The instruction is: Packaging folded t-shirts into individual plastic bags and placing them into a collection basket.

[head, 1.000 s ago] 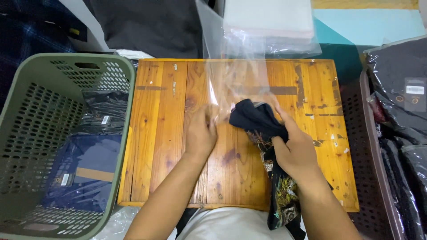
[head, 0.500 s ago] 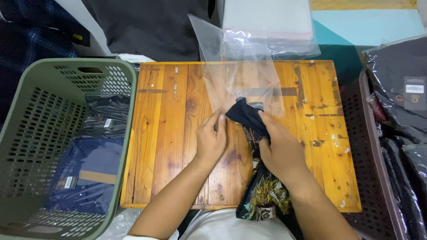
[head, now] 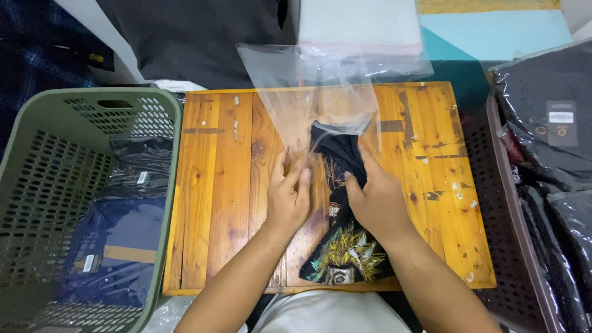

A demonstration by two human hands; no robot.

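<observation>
A clear plastic bag (head: 311, 98) lies on the wooden table (head: 216, 185), its mouth facing me. A folded black garment with a gold print (head: 345, 246) runs from the table's near edge into the bag's mouth. My left hand (head: 288, 198) pinches the bag's near edge beside the garment. My right hand (head: 377, 200) grips the garment's upper end, which sits just inside the bag.
A green perforated basket (head: 43, 185) at left holds bagged dark garments. A brown crate (head: 505, 246) at right holds more bagged black clothing (head: 549, 123). A stack of clear bags (head: 357, 28) lies beyond the table, next to dark cloth (head: 191, 37).
The garment's upper end has moved up the table into the bag's mouth, with my right hand on it. My left hand shifted right onto the bag's edge.
</observation>
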